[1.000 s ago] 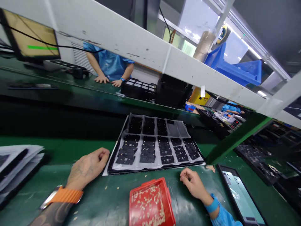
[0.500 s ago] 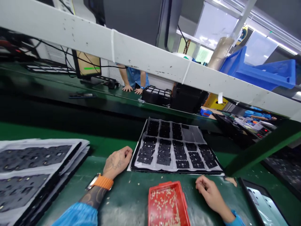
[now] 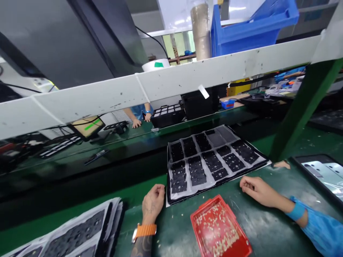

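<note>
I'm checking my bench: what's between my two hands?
Head view: between the left hand and the right hand lie the far corner of the red tray and the near edge of the black tray.

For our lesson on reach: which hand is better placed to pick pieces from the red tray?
Probably the right hand: it lies curled on the table close to the red tray's far corner. The left hand rests further off, against the black tray.
</note>
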The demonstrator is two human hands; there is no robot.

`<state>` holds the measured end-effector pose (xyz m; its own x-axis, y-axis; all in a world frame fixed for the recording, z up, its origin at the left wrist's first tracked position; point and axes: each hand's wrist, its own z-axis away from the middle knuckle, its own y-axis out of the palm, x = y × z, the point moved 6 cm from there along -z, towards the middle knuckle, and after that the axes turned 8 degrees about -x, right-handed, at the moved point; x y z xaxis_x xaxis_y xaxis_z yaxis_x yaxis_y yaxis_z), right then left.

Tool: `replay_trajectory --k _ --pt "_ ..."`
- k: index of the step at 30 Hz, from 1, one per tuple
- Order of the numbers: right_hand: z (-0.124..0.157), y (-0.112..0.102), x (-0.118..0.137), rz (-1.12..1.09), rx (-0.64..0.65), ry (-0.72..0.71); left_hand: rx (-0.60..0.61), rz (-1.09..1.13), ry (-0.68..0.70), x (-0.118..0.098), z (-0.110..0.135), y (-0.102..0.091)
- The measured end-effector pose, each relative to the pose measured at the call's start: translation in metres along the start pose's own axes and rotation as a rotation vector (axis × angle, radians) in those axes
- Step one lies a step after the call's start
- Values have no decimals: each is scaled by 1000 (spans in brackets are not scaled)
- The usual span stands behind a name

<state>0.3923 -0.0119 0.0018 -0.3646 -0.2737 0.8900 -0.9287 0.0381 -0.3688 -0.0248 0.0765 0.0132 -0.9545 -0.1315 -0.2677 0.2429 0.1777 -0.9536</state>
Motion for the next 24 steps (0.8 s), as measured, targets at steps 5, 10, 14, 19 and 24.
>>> replay_trajectory --k 5,10,14,19,24 --pt "-1 0 1 -3 -30 -18 13 43 -14 -3 -1 -4" --pt "-5 3 -3 204 22 -16 -13 243 -64 -4 -1 -3" --pt "-7 0 -12 296 61 -26 -51 338 -64 1 0 -1" --pt "-7 -1 -18 222 44 -13 -56 283 -31 -3 2 -2" --pt "-6 1 -22 194 48 13 -63 249 -20 -4 5 -4"
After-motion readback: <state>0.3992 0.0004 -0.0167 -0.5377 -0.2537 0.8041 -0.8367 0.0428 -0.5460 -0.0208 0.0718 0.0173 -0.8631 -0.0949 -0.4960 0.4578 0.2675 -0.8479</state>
